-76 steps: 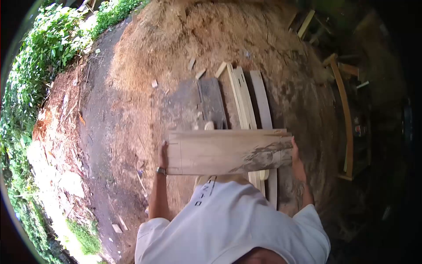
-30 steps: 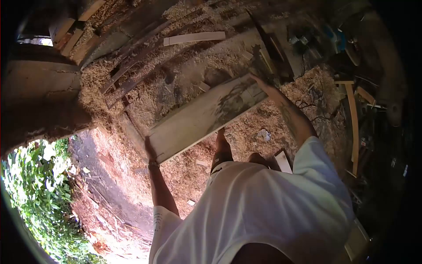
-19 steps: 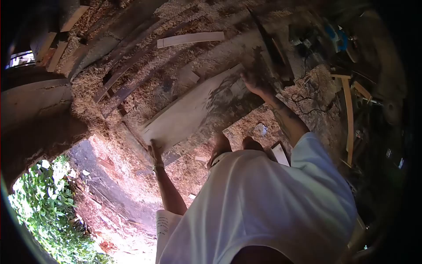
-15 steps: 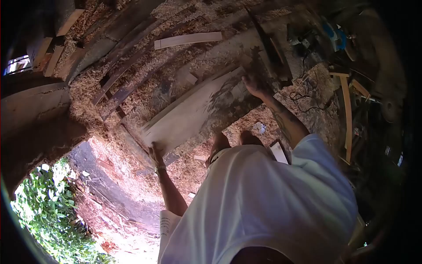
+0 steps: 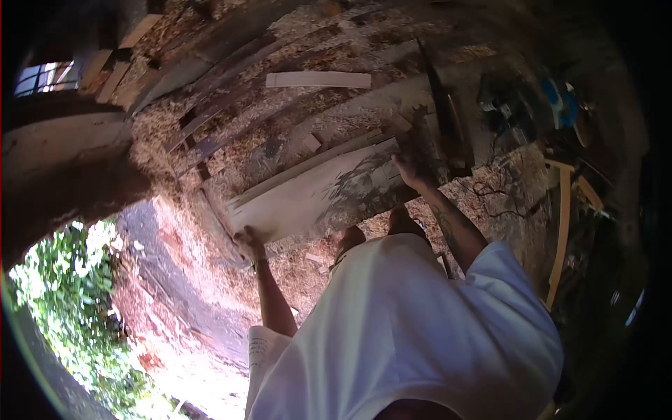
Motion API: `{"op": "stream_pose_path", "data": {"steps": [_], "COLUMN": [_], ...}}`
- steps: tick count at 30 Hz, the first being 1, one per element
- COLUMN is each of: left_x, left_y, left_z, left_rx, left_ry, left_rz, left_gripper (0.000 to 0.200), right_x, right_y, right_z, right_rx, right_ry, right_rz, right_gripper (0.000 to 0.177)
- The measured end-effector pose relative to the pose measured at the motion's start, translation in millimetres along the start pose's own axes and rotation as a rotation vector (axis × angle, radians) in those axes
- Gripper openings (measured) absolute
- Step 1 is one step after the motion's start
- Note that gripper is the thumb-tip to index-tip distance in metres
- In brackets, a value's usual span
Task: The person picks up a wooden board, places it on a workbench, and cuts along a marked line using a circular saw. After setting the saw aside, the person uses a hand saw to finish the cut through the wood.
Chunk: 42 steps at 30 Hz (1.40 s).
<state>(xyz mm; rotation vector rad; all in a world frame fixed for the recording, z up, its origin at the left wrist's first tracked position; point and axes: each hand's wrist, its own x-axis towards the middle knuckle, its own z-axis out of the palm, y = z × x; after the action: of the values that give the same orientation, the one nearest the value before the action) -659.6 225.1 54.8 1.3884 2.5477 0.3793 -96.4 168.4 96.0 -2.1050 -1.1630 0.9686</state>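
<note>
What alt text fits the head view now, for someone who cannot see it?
A person in a white T-shirt holds a wide pale wooden plank by its ends, left hand low, right hand higher, over sawdust-covered ground. Dark boards and a thin pale wooden slat lie beyond; green plants show lower left.

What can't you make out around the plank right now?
All in the head view:
- Right hand: finger placement on the plank, lost in shadow and blur.
- Left hand: finger placement, washed out by glare.
- Whether the plank's far edge touches the sawdust: blurred.
- Blue object: too dark to identify.
</note>
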Motion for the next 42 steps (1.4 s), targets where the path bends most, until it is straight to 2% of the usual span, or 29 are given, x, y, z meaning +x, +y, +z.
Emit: {"op": "stream_pose_path", "data": {"steps": [2, 3, 6, 7, 10, 11, 13, 14, 15, 16, 18, 19, 20, 21, 22, 23, 24, 26, 28, 29, 31, 32, 34, 36, 38, 39, 40, 41, 42], "left_x": [9.6, -8.8, 15.2, 0.7, -0.8, -0.8, 19.1, 27.6, 46.5, 71.8, 111.3, 144.8, 191.8, 198.5, 237.5, 241.9, 245.9, 239.2, 233.5, 225.9, 222.3, 211.8, 149.2, 89.2, 25.3, -3.6, -23.8, -24.6, -19.7], "left_y": [-46.8, 13.9, -55.2, -15.7, -1.5, 1.1, 17.1, 24.8, 24.9, 35.2, 80.7, 71.8, 39.6, 83.0, 60.1, 82.0, 98.2, 129.0, 152.7, 172.0, 143.7, 142.8, 186.2, 199.8, 198.5, 210.2, 220.9, 207.1, 207.6], "left_z": [42.7, -8.3, 39.6, 8.3, 0.2, 1.4, 4.8, 6.9, 17.0, 14.8, 12.7, 37.8, 85.4, 58.0, 99.4, 100.9, 96.1, 91.8, 90.3, 72.9, 92.5, 107.3, 63.3, 54.1, 50.1, 38.2, 27.1, 47.9, 50.1], "left_rx": [-0.311, -0.409, -0.360, -0.265, -0.138, -0.141, -0.358, -0.456, -0.466, -0.368, -0.489, -0.685, -0.577, -0.496, -0.464, -0.675, -0.482, -0.418, -0.448, -0.371, -0.267, -0.237, -0.280, -0.284, 0.013, 0.139, 0.264, 0.241, 0.274], "left_ry": [-0.014, -0.199, -0.097, -0.151, -0.101, -0.052, -0.109, -0.145, -0.063, -0.120, -0.162, -0.224, -0.078, -0.199, -0.187, -0.140, -0.096, -0.037, -0.179, -0.275, 0.041, 0.194, -0.058, -0.453, -0.677, -0.673, -0.664, -0.633, -0.657], "left_rz": [0.041, -0.098, -0.039, -0.089, 0.006, 0.018, -0.064, -0.111, -0.042, -0.009, -0.127, -0.093, 0.131, 0.016, 0.069, 0.259, 0.304, 0.411, 0.251, 0.149, 0.436, 0.583, 0.609, 0.773, 0.985, 0.987, 0.985, 0.951, 0.920], "left_gripper": [0.061, 0.066, 0.069, 0.071, 0.075, 0.074, 0.074, 0.073, 0.075, 0.080, 0.085, 0.085, 0.082, 0.079, 0.080, 0.078, 0.073, 0.068, 0.068, 0.065, 0.064, 0.063, 0.064, 0.068, 0.080, 0.089, 0.097, 0.115, 0.117], "right_x": [0.8, -5.1, -8.0, -11.7, -4.8, 2.2, 15.3, 40.4, 69.1, 88.3, 137.7, 162.1, 193.0, 220.6, 242.1, 259.1, 262.1, 259.6, 258.8, 262.1, 265.5, 244.7, 177.5, 131.4, 72.5, 43.0, 17.5, -2.8, -28.2], "right_y": [7.2, 8.6, -18.0, -25.0, -13.4, -12.2, -30.7, 0.9, 31.2, 18.8, -45.0, -66.8, -54.8, -45.2, -32.4, -24.6, -37.9, -67.1, -85.0, -65.5, -26.0, -29.5, -42.4, 12.3, 49.8, 65.4, 96.6, 120.7, 62.6], "right_z": [9.2, 13.6, 3.8, -2.7, 6.6, 5.7, -5.4, 24.4, 55.2, 58.7, 47.7, 42.5, 53.6, 62.2, 67.3, 67.9, 60.9, 47.5, 36.3, 47.6, 55.6, 29.4, 0.9, -21.3, -50.1, -70.7, -96.8, -113.3, -157.3], "right_rx": [0.010, -0.040, -0.199, -0.259, -0.399, -0.410, -0.435, -0.340, -0.247, -0.265, -0.303, -0.326, -0.312, -0.298, -0.208, -0.121, -0.069, -0.074, -0.039, 0.074, 0.286, -0.296, -0.085, -0.164, -0.235, -0.268, -0.272, -0.275, -0.265], "right_ry": [-0.009, 0.009, 0.015, 0.014, 0.152, 0.096, -0.011, 0.049, 0.102, 0.106, 0.036, -0.048, -0.061, -0.072, -0.052, -0.036, -0.048, -0.166, -0.224, -0.123, 0.090, 0.254, 0.234, 0.373, 0.510, 0.594, 0.690, 0.787, 0.600], "right_rz": [0.087, 0.112, 0.118, 0.120, -0.089, -0.077, -0.040, -0.057, -0.064, -0.023, 0.084, 0.159, 0.116, 0.077, 0.002, -0.068, -0.107, -0.095, -0.074, -0.102, -0.172, -0.427, -0.156, -0.144, -0.038, 0.065, 0.038, 0.012, 0.184], "right_gripper": [0.048, 0.049, 0.052, 0.053, 0.060, 0.060, 0.061, 0.060, 0.060, 0.058, 0.055, 0.055, 0.053, 0.051, 0.050, 0.049, 0.051, 0.054, 0.058, 0.057, 0.054, 0.041, 0.029, 0.024, 0.019, 0.017, 0.017, 0.017, 0.016]}}
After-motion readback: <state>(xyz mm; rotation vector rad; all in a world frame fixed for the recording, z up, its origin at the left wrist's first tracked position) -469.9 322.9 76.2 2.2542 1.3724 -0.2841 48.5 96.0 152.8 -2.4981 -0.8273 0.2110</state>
